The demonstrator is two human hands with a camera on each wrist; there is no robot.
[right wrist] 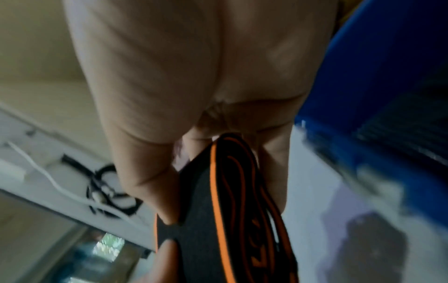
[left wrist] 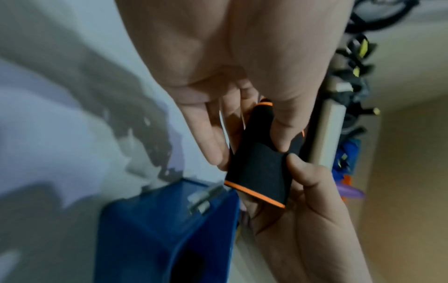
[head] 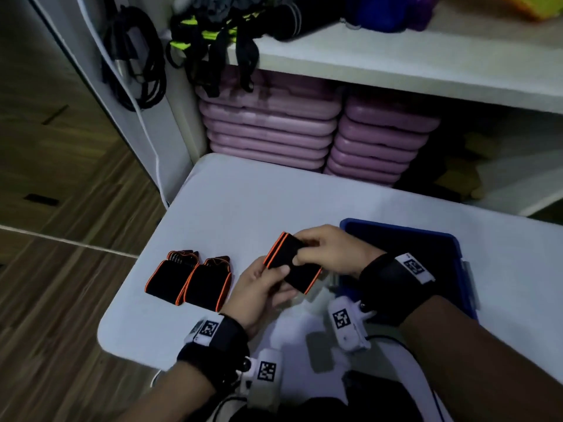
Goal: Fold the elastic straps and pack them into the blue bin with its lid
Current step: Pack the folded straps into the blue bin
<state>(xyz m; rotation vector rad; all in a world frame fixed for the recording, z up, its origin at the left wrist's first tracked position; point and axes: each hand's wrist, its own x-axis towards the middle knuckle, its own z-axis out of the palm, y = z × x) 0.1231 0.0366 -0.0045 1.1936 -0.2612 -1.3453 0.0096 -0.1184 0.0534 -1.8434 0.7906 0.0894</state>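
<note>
Now both your hands, left (head: 259,287) and right (head: 332,251), pinch the folded strap (head: 292,263) above the worktop (head: 243,202) beside the bin (head: 457,248) at its right edge; loosen either pinch and its springy layers may unfold.

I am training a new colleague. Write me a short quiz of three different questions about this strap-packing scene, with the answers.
1. True or false: both hands, the left hand and the right hand, hold the same folded strap.
2. How many folded straps lie on the white table?
3. Multiple choice: the blue bin stands A) to the person's right of the held strap, B) on the shelf, C) on the floor.

Key:
1. True; each hand pinches it above the table.
2. Two, side by side, to the person's left of the hands.
3. A.
</note>
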